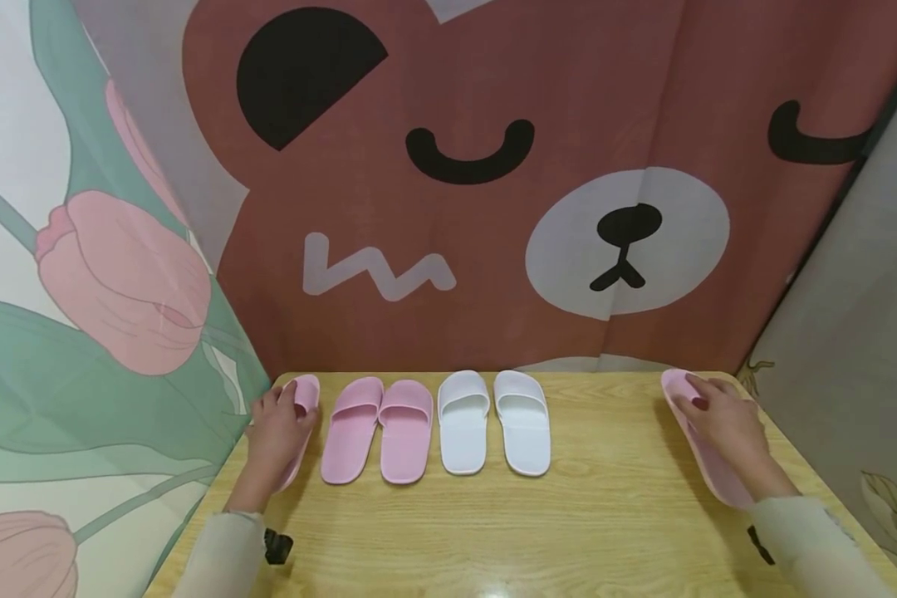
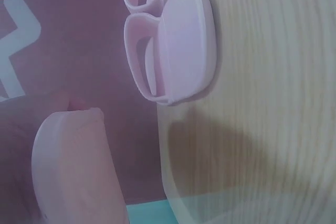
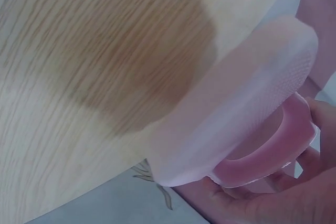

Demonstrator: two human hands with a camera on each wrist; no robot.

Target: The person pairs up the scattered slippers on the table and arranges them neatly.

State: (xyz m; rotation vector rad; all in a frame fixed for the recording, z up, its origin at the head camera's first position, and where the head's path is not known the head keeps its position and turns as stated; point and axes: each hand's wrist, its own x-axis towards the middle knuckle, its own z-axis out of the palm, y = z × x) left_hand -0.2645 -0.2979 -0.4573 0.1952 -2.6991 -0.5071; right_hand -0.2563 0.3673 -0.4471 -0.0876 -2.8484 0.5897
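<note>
At the left end of the table my left hand (image 1: 275, 433) grips a pink slipper (image 1: 311, 392), which is tilted; in the left wrist view this slipper (image 2: 81, 166) casts a shadow on the table. My right hand (image 1: 731, 425) holds another pink slipper (image 1: 706, 465) near the right edge, by its strap, as the right wrist view shows on that slipper (image 3: 247, 87). Between the hands lie a pair of pink slippers, one left (image 1: 350, 444) and one right (image 1: 405, 444), close together. Beside them rest two white slippers, one left (image 1: 463, 440) and one right (image 1: 526, 440), slightly apart.
A wood-grain table (image 1: 493, 531) carries the slippers. Behind it hangs a curtain (image 1: 486, 224) with a bear print, and a tulip-print curtain (image 1: 120, 274) hangs at the left. Grey cloth (image 1: 845, 332) closes off the right side.
</note>
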